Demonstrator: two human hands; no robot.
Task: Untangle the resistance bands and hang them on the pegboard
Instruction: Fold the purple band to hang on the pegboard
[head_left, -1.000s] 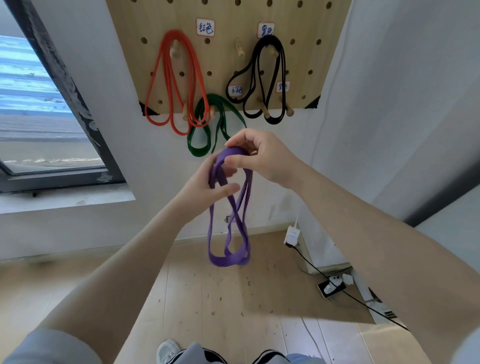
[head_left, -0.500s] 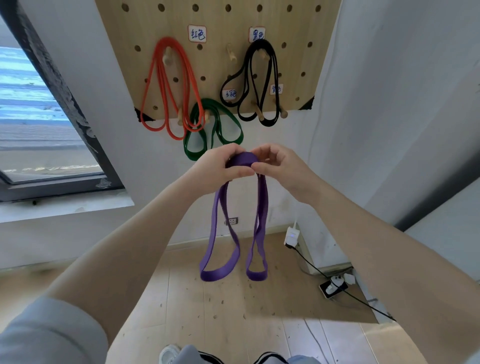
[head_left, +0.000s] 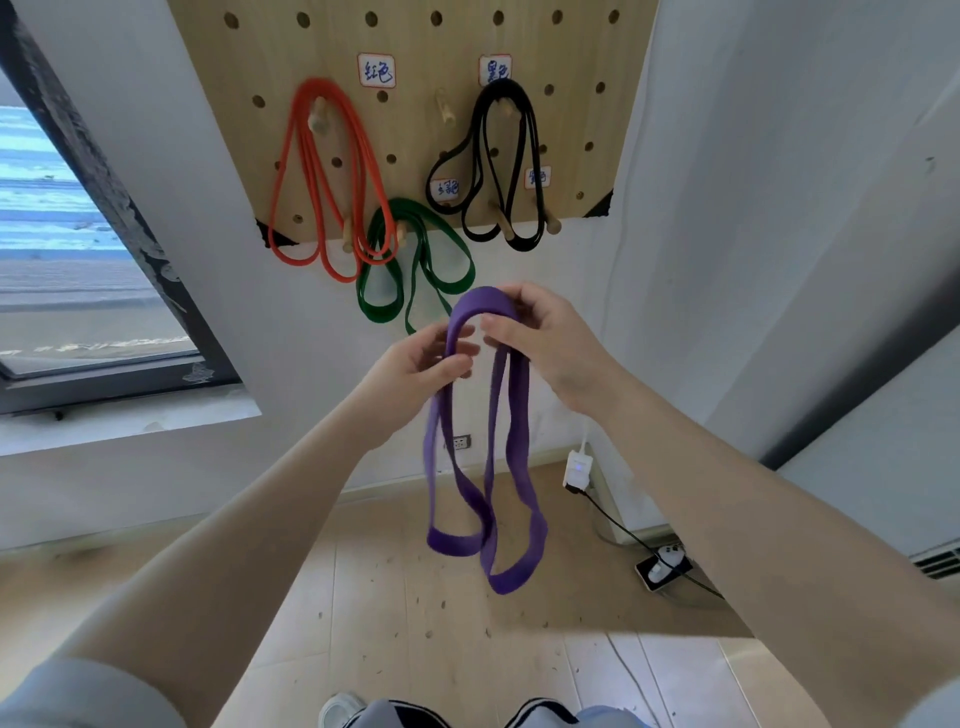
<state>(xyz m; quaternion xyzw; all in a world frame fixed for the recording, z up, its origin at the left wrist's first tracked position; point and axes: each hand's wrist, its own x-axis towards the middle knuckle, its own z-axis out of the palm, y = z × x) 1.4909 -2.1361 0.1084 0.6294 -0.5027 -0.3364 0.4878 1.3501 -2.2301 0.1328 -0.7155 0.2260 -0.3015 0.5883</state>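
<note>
A red band (head_left: 324, 176), green band (head_left: 415, 260) and black band (head_left: 501, 166) are hung on the pegboard (head_left: 415, 41) ahead. Below it, the wide purple band (head_left: 480, 467), doubled into two dangling loops, is pinched at its top by the left hand (head_left: 415, 364) and right hand (head_left: 540, 338).

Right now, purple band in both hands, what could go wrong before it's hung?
1. The purple band hangs doubled in two loops that cross low down; it may go on twisted.
2. The free pegs sit among the black band, so a loop could snag it.
3. The left hand and right hand only pinch the top; it could slip.
</note>
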